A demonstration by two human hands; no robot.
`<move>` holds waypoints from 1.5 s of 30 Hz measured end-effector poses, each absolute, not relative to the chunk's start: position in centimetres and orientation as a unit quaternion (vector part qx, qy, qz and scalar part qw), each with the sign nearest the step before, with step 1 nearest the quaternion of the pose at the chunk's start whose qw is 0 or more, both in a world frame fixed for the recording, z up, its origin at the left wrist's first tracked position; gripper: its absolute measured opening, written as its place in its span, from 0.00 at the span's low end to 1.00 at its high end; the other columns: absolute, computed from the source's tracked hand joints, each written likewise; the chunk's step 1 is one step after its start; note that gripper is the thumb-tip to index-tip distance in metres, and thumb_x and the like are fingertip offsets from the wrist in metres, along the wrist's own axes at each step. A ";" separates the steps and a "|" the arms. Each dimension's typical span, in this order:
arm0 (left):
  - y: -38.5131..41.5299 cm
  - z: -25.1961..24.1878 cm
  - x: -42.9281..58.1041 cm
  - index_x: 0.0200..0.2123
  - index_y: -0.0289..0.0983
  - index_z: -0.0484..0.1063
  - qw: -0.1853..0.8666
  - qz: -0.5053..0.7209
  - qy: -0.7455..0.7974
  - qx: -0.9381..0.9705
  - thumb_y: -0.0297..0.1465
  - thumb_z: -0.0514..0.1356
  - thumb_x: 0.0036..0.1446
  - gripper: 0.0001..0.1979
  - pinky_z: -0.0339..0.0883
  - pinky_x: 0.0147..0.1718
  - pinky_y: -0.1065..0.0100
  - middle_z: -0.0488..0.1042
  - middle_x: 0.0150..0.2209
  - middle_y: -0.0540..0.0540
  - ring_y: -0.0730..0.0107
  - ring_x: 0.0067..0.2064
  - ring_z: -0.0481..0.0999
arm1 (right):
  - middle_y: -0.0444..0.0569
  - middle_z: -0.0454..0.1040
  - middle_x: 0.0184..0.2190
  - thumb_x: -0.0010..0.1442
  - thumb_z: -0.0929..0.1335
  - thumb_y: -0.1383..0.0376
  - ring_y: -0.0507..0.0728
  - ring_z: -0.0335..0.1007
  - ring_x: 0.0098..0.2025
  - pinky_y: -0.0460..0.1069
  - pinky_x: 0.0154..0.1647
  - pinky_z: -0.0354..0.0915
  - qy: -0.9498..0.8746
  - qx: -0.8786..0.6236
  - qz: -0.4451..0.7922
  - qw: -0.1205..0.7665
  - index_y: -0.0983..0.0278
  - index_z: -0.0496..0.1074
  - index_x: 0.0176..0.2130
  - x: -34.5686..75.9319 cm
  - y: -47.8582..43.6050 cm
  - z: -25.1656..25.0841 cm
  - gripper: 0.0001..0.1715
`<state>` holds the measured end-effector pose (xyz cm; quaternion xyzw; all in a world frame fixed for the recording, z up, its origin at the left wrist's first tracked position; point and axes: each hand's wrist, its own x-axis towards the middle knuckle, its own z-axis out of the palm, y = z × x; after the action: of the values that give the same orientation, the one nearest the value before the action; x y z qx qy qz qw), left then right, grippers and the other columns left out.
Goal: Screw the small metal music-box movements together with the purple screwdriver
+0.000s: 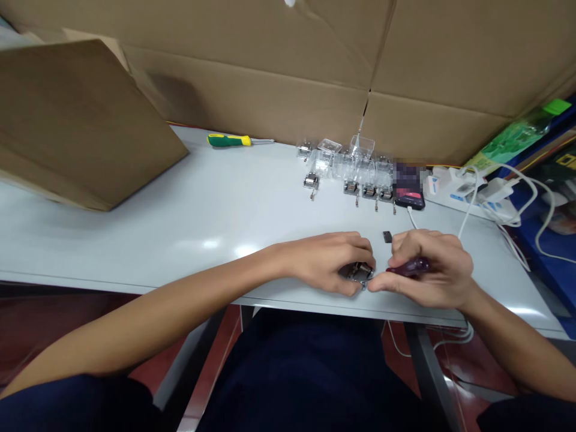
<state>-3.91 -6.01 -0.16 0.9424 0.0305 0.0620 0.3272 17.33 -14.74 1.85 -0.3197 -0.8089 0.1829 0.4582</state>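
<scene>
the left hand [326,261] has its thumb and fingers clamped around a small metal part [360,273], low on the white surface [202,210], near the front edge. the right hand [432,267] has its fingers wrapped tight on the purple handle of a tool [411,267]. the handle points at the metal part, and the right thumb is just beside it. the tool's tip is too small to see well. a little black piece [387,237] lies just beside the right fingers.

farther back is a bunch of clear boxes [346,165], side by side. two lids [362,146] stick up at the back. in front are more metal parts [369,191], three in a row and one off to the left, each with a small tail. i cannot tell if they are inside the clear plastic or just by it. one more part [305,150] is at the left end of the back row.

a phone [408,201] is next to the boxes, then a white power strip [470,195] with plugs in it. a green and yellow screwdriver [229,141] lies at the back. a big brown box [85,126] is on the left; its inside is hidden. a bottle [517,141] with a green cap leans at the far right.
</scene>
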 end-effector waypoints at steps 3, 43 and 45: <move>-6.0 -0.1 -3.9 0.54 0.36 0.74 0.319 0.062 0.027 0.945 0.32 0.64 0.61 0.18 0.68 0.56 0.58 0.76 0.51 0.40 0.55 0.53 0.74 | 0.34 0.61 0.18 0.48 0.84 0.63 0.47 0.54 0.19 0.48 0.20 0.55 -0.817 -0.308 0.097 0.477 0.60 0.63 0.28 17.5 -14.2 1.4 0.28; -6.1 -0.2 -4.2 0.43 0.39 0.70 0.324 0.089 0.032 0.941 0.30 0.63 0.58 0.09 0.71 0.50 0.58 0.75 0.44 0.44 0.58 0.48 0.75 | 0.48 0.81 0.43 0.64 0.71 0.77 0.54 0.78 0.44 0.52 0.45 0.75 -0.834 -0.255 0.324 0.368 0.61 0.71 0.63 18.4 -14.2 3.3 0.31; -6.2 -0.2 -4.2 0.44 0.39 0.71 0.313 0.096 0.032 0.944 0.30 0.63 0.58 0.10 0.71 0.52 0.56 0.75 0.46 0.42 0.57 0.49 0.75 | 0.48 0.81 0.43 0.64 0.71 0.77 0.53 0.79 0.42 0.51 0.45 0.75 -0.826 -0.261 0.325 0.380 0.62 0.72 0.60 18.6 -13.8 3.2 0.27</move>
<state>-4.24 -6.18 -0.16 0.9444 0.0324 0.0962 0.3127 18.58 -13.80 3.22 -0.2612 -0.8255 0.3250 0.3803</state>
